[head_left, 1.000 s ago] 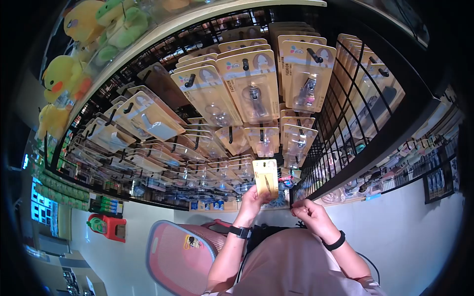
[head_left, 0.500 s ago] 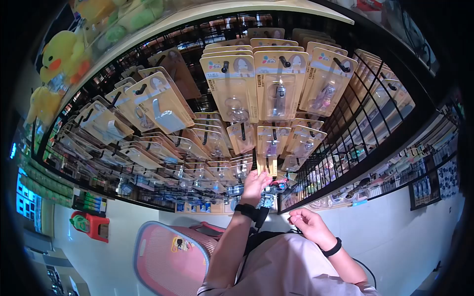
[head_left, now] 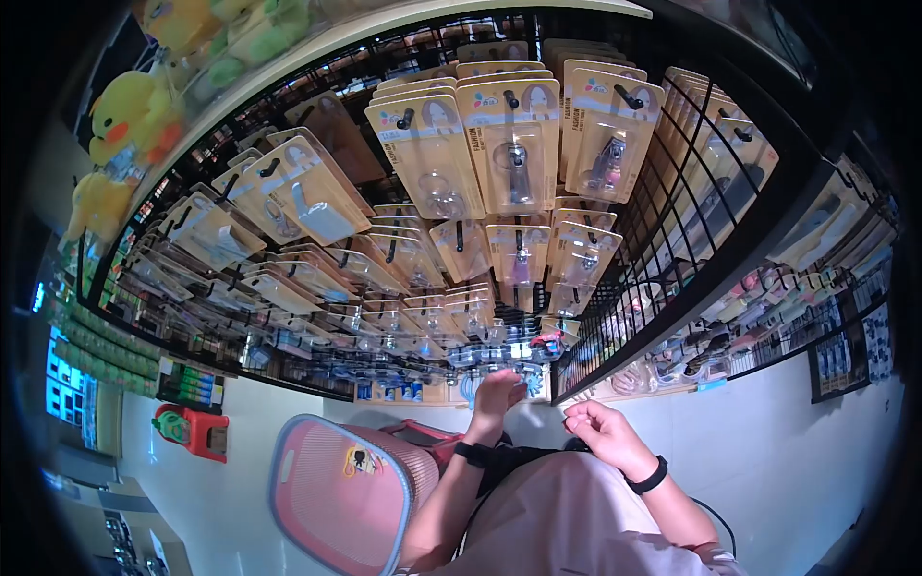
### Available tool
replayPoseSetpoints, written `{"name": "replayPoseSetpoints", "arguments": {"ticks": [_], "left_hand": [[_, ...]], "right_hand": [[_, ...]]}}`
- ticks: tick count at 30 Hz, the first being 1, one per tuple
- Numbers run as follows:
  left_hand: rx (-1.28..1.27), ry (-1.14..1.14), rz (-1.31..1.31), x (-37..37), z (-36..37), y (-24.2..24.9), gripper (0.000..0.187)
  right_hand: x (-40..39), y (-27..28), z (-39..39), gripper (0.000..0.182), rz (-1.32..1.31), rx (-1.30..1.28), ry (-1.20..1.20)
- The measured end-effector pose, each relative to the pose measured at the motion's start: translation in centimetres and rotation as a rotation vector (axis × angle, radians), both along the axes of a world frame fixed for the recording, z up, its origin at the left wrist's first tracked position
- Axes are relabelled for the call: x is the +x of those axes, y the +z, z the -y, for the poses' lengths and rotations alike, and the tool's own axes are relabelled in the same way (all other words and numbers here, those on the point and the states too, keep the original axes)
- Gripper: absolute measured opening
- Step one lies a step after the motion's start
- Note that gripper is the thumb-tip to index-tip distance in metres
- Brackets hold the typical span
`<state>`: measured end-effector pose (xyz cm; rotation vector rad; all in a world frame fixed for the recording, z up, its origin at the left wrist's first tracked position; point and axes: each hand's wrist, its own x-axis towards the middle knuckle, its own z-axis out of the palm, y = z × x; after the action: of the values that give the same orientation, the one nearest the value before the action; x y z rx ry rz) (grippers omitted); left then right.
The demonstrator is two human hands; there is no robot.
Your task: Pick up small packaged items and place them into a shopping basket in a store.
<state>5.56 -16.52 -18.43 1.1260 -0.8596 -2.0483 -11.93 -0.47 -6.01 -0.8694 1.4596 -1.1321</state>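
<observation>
My left hand (head_left: 497,401) is in front of the lower part of the rack, its fingers loosely bent and slightly apart, with nothing seen in it. Above it hang carded packs, among them a nail clipper pack (head_left: 510,158) and another clipper pack (head_left: 611,144). Close to my body, my right hand (head_left: 607,438) has its thumb and fingertips pinched together; whatever may be between them is too small to make out. Both wrists wear black bands.
A black wire rack (head_left: 663,298) holds many carded packs on hooks. A pink basket (head_left: 307,480) stands at my left, with a red stool (head_left: 204,437) farther left on the floor. Yellow duck plush toys (head_left: 130,115) sit at the upper left.
My left hand has come away from a low-hanging card on the rack and drawn back toward my body. The view has shifted slightly; my right hand keeps its pinch.
</observation>
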Motion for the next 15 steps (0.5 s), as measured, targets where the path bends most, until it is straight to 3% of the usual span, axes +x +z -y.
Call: {"name": "replayPoseSetpoints", "arguments": {"ticks": [4,5,8,10,12,14,15], "left_hand": [[-0.152,-0.138,0.228,3.6,-3.9,2.1,0.034],[-0.070,-0.111,0.254,4.7,-5.2,3.7,0.030],[-0.198,-0.029,0.365,9.1,-9.0,-0.6,0.026],[-0.161,0.060,0.431,10.8,-12.0,0.7,0.025],[-0.097,0.133,0.503,11.9,-15.0,1.5,0.024],[-0.139,0.128,0.590,13.0,-17.8,1.2,0.024],[-0.147,0.143,0.603,13.3,-18.9,0.9,0.022]], "right_hand": [[0.2,0.3,-0.6,0.019,0.025,0.014,0.053],[0.2,0.8,-0.8,0.019,0.053,0.025,0.056],[0.1,2.4,-1.2,0.018,-0.080,-0.077,0.150],[0.2,6.7,-1.4,0.017,0.231,-0.036,0.103],[0.1,11.2,-1.5,0.021,0.289,-0.064,0.144],[-0.7,14.4,-1.8,0.039,0.384,-0.298,0.271],[-1.0,15.5,-1.8,0.039,0.430,-0.412,0.352]]}}
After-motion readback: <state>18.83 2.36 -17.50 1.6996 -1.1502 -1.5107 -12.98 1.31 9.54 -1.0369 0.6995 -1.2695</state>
